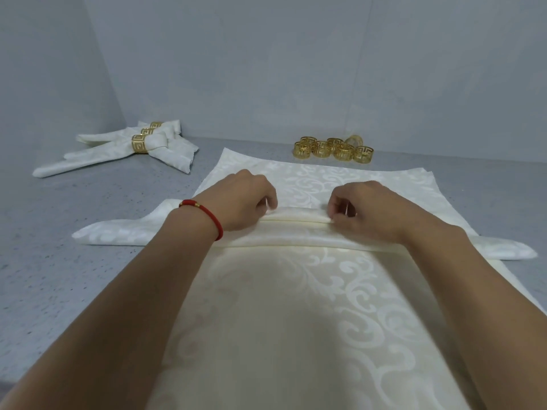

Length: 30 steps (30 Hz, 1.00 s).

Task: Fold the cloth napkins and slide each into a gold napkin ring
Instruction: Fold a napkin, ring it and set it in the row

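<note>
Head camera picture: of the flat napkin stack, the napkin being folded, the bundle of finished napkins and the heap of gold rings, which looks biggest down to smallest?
1. Flat napkin stack, though nearest the camera.
2. Napkin being folded.
3. Bundle of finished napkins.
4. Heap of gold rings.
</note>
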Motion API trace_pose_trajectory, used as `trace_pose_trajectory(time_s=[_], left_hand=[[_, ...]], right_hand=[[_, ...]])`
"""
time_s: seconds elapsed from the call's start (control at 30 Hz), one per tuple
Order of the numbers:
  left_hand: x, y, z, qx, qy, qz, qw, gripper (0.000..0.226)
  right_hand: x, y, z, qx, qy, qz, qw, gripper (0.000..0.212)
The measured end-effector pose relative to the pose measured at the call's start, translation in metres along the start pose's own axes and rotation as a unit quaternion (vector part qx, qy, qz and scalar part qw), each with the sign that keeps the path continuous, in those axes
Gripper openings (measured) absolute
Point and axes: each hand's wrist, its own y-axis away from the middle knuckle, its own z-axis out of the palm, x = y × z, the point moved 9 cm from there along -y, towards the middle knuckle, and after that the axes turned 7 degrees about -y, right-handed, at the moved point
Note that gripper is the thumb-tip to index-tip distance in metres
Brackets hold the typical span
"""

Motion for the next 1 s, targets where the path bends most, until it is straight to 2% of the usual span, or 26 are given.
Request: trace_pose_trajectory(time_s=[0.07, 0.13, 0.2, 0.3, 0.4, 0.47, 0.6, 0.73, 0.83, 0.93, 1.0], left_hand=[[-0.002, -0.002, 0.002, 0.021, 0.007, -0.010, 1.000, 0.025], [0.000, -0.003, 0.006, 0.001, -0.005, 0.000, 1.000, 0.023], [0.002, -0.002, 0.007, -0.012, -0.008, 0.013, 1.000, 0.018], [0.006, -0.002, -0.001, 0.035, -0.048, 0.029, 0.998, 0.009], [0.012, 0.000, -0.009, 0.083, -0.085, 0.035, 0.992, 0.010], [0.013, 0.000, -0.008, 0.068, -0.075, 0.034, 0.994, 0.015], [0.007, 0.003, 0.003, -0.028, -0.023, 0.015, 0.999, 0.027], [-0.001, 0.001, 0.000, 0.008, 0.029, -0.024, 0.999, 0.020], [0.000, 0.001, 0.005, -0.011, 0.014, -0.021, 1.000, 0.027], [0.008, 0.004, 0.002, -0.027, -0.008, -0.003, 1.000, 0.019], [0.012, 0.006, 0.000, -0.034, -0.019, -0.010, 0.999, 0.012]], right_hand=[[0.004, -0.002, -0.001, 0.013, -0.019, 0.000, 1.000, 0.009], [0.008, -0.003, 0.003, -0.007, -0.018, 0.015, 1.000, 0.011], [0.009, -0.002, 0.003, -0.007, -0.019, 0.022, 1.000, 0.004], [0.004, -0.002, -0.003, 0.045, 0.035, 0.003, 0.998, 0.006], [-0.007, -0.007, -0.005, 0.082, 0.073, -0.027, 0.994, 0.010], [-0.007, -0.008, -0.002, 0.058, 0.068, -0.028, 0.996, 0.011], [-0.001, -0.001, 0.001, -0.015, 0.010, -0.024, 1.000, 0.007], [-0.002, -0.001, -0.007, 0.035, -0.034, -0.053, 0.997, 0.010], [0.002, -0.003, 0.002, 0.000, -0.015, -0.035, 0.999, 0.011], [0.000, -0.001, 0.001, -0.019, -0.012, -0.018, 1.000, 0.003], [-0.005, 0.001, -0.002, -0.027, 0.003, -0.016, 1.000, 0.007]])
